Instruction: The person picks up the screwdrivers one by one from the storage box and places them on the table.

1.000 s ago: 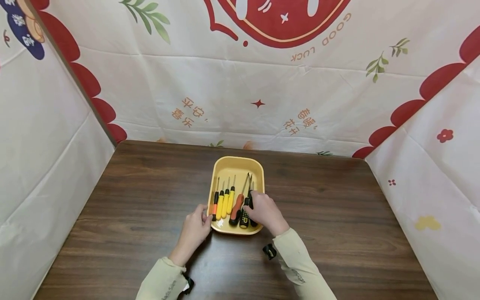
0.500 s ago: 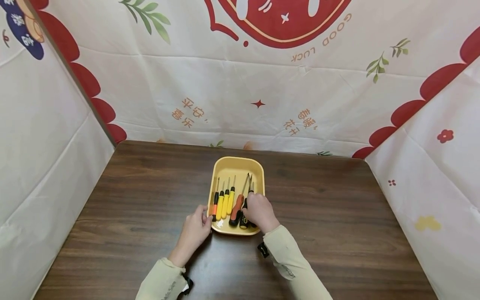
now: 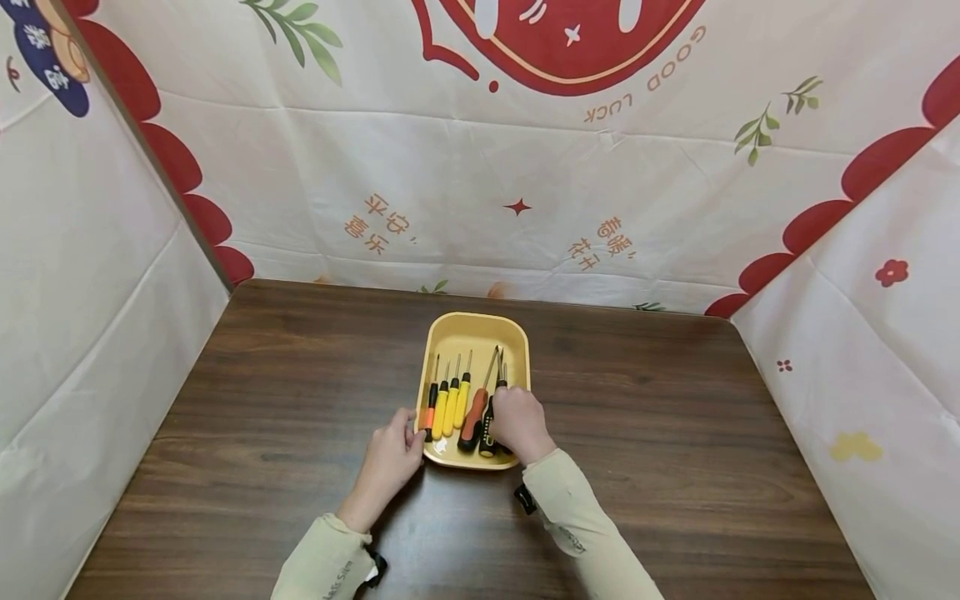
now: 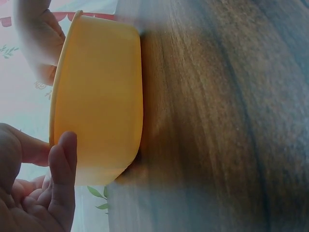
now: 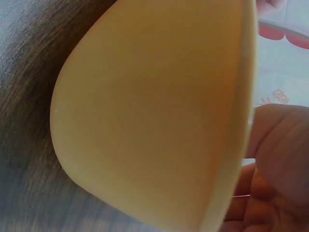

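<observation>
A yellow tray [image 3: 474,327] holds a row of screwdrivers. From the left lie a slim black-and-orange screwdriver [image 3: 431,408], three yellow-handled screwdrivers [image 3: 451,408], a red-and-black screwdriver [image 3: 472,421] and a black screwdriver with yellow marks [image 3: 487,437]. At the right end, my right hand [image 3: 521,423] curls over a black-handled screwdriver [image 3: 502,383], covering most of its handle. In the right wrist view the tray wall [image 5: 149,111] hides those fingertips. My left hand [image 3: 392,454] pinches the tray's left rim near its front corner, thumb and fingers either side of the wall [image 4: 99,92].
The tray stands on a dark wood table [image 3: 300,375]. Behind it hangs a printed white cloth [image 3: 465,167], with more cloth walls at the left and right. A black strap [image 3: 525,500] shows at the right sleeve.
My right hand has shifted slightly left and its fingers have closed over the rightmost screwdriver's handle. The left hand and the tray stay where they were.
</observation>
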Tool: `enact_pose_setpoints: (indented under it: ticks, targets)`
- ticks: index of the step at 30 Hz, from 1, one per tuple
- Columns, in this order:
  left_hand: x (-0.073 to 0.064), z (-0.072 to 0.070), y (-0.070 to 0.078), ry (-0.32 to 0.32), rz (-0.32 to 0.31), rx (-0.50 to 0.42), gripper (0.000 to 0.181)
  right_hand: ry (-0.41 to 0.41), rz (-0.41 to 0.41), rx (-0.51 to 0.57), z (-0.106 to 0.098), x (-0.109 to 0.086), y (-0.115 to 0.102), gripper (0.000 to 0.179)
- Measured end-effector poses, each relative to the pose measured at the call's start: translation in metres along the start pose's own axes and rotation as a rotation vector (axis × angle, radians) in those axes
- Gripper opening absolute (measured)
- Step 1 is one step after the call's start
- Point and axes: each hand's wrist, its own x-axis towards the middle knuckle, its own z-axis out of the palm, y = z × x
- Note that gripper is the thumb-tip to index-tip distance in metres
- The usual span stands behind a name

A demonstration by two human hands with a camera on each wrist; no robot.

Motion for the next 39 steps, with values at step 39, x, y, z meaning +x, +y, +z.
enact_pose_setpoints:
  ticks: [39]
  targets:
    - [0.0000,-0.0002,-0.0008,-0.016,-0.042,-0.022,0.033,0.018,0.086,0.038,0.0017,0.0017,-0.0025,0.026]
